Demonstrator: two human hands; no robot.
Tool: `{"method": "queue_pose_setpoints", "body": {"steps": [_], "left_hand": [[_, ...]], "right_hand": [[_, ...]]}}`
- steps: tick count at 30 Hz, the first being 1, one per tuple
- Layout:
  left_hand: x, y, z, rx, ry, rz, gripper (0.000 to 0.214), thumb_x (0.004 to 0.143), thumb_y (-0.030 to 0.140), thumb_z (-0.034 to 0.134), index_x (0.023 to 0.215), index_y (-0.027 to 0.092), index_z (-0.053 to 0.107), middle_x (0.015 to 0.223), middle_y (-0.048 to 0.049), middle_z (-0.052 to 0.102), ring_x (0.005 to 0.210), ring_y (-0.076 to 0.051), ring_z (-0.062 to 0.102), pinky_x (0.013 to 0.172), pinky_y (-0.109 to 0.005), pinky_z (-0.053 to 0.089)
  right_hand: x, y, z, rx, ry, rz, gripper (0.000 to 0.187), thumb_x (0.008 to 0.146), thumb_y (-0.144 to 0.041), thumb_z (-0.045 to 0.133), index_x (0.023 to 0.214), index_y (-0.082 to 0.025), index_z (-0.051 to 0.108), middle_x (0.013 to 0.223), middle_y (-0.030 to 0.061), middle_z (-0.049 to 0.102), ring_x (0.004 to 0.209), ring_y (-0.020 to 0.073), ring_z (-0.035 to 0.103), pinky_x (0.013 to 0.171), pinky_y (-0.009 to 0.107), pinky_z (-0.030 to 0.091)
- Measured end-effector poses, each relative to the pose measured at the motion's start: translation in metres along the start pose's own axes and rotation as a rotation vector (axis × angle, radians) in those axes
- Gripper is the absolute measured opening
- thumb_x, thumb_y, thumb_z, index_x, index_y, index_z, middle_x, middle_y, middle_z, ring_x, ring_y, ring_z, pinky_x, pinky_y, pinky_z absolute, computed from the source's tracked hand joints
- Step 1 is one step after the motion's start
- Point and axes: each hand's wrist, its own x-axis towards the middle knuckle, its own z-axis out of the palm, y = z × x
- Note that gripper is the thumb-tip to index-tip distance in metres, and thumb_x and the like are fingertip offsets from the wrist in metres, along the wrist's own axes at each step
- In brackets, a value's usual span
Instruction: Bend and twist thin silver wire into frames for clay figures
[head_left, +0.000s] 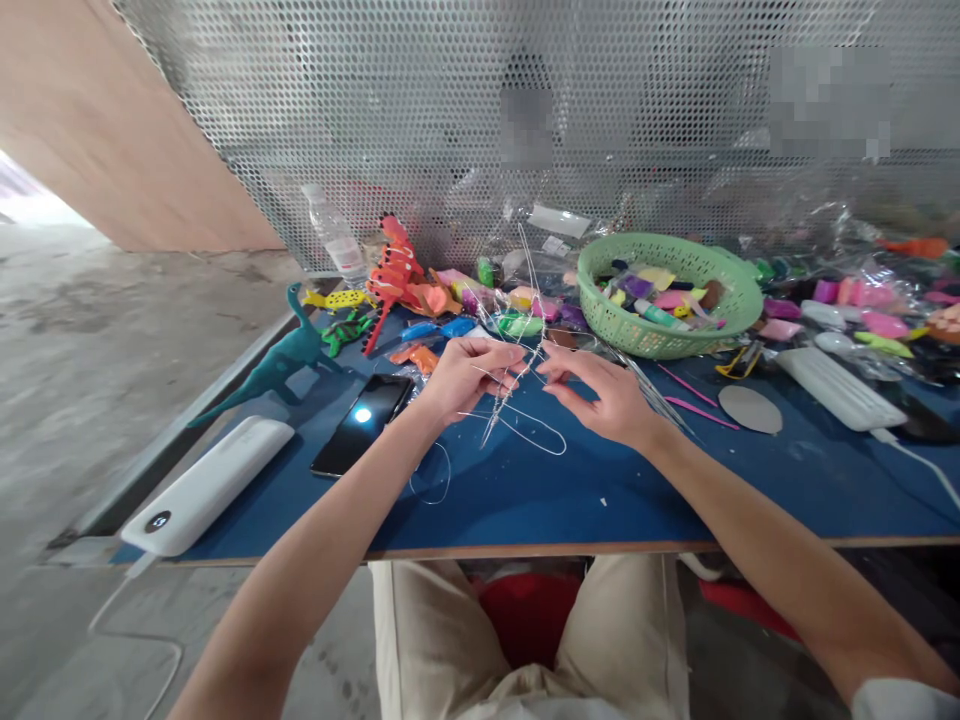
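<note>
Above the blue tabletop, my left hand [478,377] pinches a twisted wire frame [504,398] between thumb and fingers. The frame is thin silvery wire, wound tightly along its middle, with a long loop rising at the top and another loop sticking out toward the lower right. My right hand [592,388] is on the frame's right side, its fingertips closed at the wound wire near the upper part. Exactly which strand those fingertips grip is too fine to make out. Straight lengths of loose wire [651,392] lie on the table behind my right hand.
A green basket [667,345] of colourful clay packs stands behind my hands. Left are a phone [361,425], a white power bank [210,485], a teal dinosaur [281,360] and a red-orange figure [394,270]. Another white power bank [840,388] and pink tools [701,411] lie right. Perforated metal [420,110] closes the back.
</note>
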Motion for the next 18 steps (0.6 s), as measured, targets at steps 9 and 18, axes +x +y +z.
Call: {"method": "queue_pose_setpoints", "body": {"steps": [9,18], "left_hand": [[-0.0001,-0.0045,0.0064,0.023,0.025,-0.027,0.024,0.075,0.033,0.082,0.084,0.012,0.076,0.089,-0.0124,0.077,0.06,-0.01,0.068,0.052,-0.019,0.052],[-0.0028,-0.0065,0.0078,0.114,0.037,0.047,0.026,0.076,0.037,0.081,0.087,0.014,0.077,0.093,-0.0119,0.078,0.068,-0.014,0.072,0.06,-0.024,0.058]], "right_hand": [[0.0017,0.0095,-0.0025,-0.3,-0.095,-0.157,0.064,0.097,-0.015,0.058,0.156,-0.031,0.038,0.136,0.0068,0.064,0.117,0.0281,0.064,0.107,0.049,0.053],[0.0032,0.0081,-0.0024,-0.331,-0.078,-0.066,0.054,0.1,-0.019,0.058,0.152,-0.029,0.046,0.12,0.008,0.071,0.106,0.0261,0.067,0.102,0.045,0.056]]}}
